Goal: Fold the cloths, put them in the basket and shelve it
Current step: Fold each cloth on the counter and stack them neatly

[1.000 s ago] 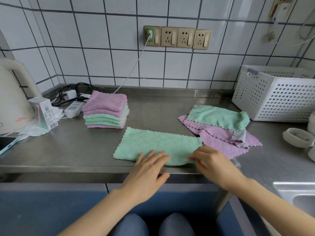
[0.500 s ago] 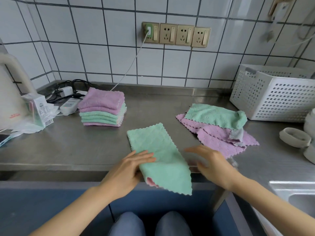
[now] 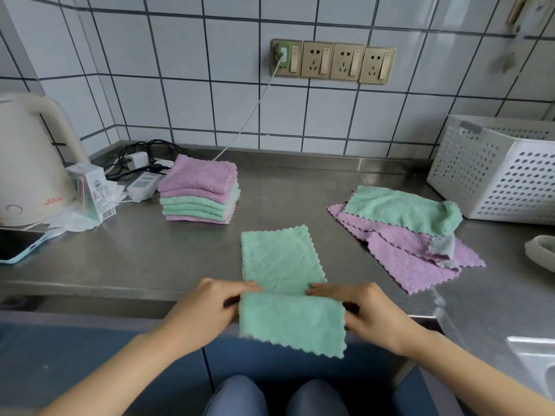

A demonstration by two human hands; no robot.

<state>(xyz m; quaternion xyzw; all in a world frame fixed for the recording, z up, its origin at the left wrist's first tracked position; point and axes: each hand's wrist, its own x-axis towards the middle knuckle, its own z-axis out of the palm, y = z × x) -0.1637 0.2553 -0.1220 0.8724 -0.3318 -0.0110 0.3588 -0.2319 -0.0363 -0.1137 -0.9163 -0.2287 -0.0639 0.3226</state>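
Hands come first in the view, either side of a green cloth (image 3: 288, 292) that lies half on the steel counter (image 3: 126, 259) and half hanging past its front edge. The left hand (image 3: 207, 310) pinches the cloth's left border, fingers curled onto it at the fold line; the right hand (image 3: 366, 313) pinches the right border the same way. The step in hand looks like the next fold: the hanging half is to go up and over the half on the counter. To do it well, both hands should lift together and level, so that the scalloped near edge lands square on the far edge (a skewed start shows in every later fold). A flat press along the crease afterwards would help it sit as neatly as the others.

Farther back on the left stands the stack of folded cloths (image 3: 199, 195), purple and green, where this one probably belongs. To the right lies the pile of unfolded cloths (image 3: 408, 235), a green one over purple ones, so several folds remain. Beyond that pile, against the tiled wall, the white perforated basket (image 3: 498, 172) sits on the counter, its inside not visible from here.
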